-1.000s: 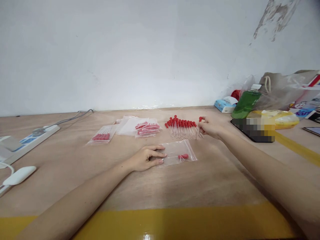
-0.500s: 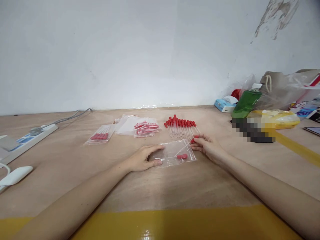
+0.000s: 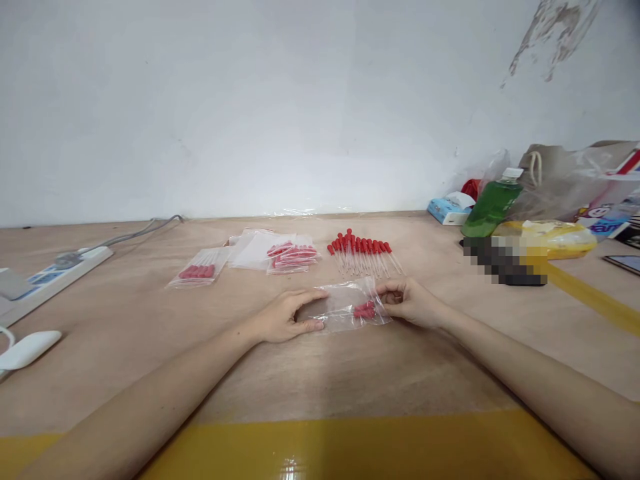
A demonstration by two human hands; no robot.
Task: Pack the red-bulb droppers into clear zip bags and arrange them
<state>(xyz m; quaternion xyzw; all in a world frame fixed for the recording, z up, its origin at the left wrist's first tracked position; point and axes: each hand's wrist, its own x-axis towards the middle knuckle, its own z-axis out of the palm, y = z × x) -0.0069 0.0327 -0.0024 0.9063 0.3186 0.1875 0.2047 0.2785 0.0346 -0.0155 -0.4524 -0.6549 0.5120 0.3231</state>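
A clear plastic zip bag [image 3: 335, 320] lies flat on the wooden table in front of me. Two droppers with red bulbs [image 3: 364, 310] are inside it, their bulbs close to the right end. My left hand [image 3: 290, 315] grips the bag's left end, thumb at the near edge and fingers at the far edge. At the bag's right end, my right hand [image 3: 407, 301] has its fingers bent and closed at the mouth, just beside the bulbs. Its fingertips are partly hidden. Beyond the bag lies a fanned row of loose red-bulbed droppers [image 3: 367, 247].
Filled bags of droppers [image 3: 293, 257] lie left of the row, another filled bag [image 3: 196, 270] further left. A power strip [image 3: 75, 263] stands at far left. On the right are a green bottle [image 3: 493, 207], a tissue pack [image 3: 447, 210] and a yellow packet [image 3: 565, 240].
My right hand has pushed a second dropper into the bag, beside the first, moving slightly nearer to me. My left hand has kept its place on the bag.
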